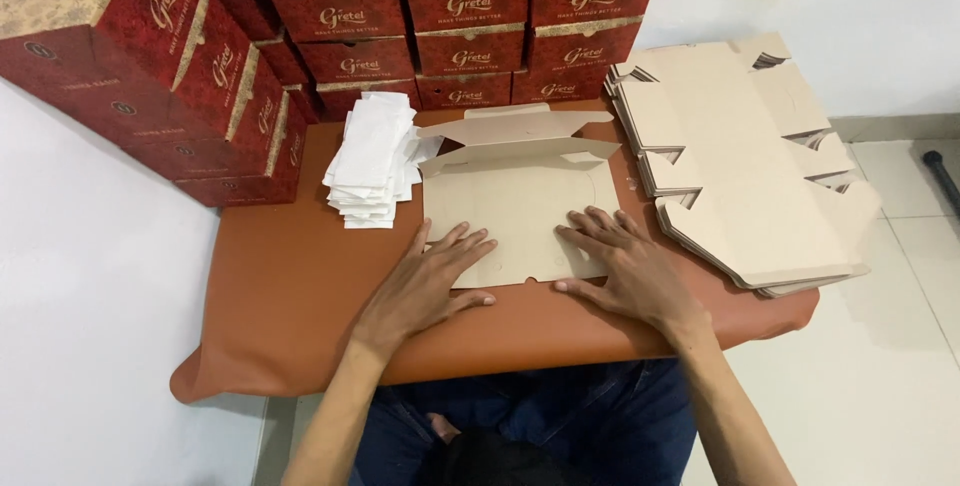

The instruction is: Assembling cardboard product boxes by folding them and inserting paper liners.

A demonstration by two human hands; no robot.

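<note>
Your left hand [432, 281] and right hand [622, 268] both lie flat, fingers spread wide, pressing the near part of a flattened cardboard box blank [520, 208] that sits plain side up in the middle of the brown-covered table [290, 286]; neither hand grips anything. The blank's far flaps [515, 131] stand partly raised, and that is the first hazard — pressure at the near edge alone could let the far end lift or skew, so a crease may form off its score line. The blank's near edge lies close to the table's front edge, so a push toward you may slide it over the lip, since the cover looks smooth. Just beside your right hand, the stack of unfolded blanks [745, 171] overhangs the table's right side and is fanned unevenly; a brush of your right wrist or elbow could tip the upper sheets to the floor. To the left, the pile of white paper inserts [372, 161] touches or nearly touches the blank's corner — I cannot tell which — and a sideways shift may scatter it. The wall of finished red boxes [460, 21] behind stands well apart from your hands and appears stable.
</note>
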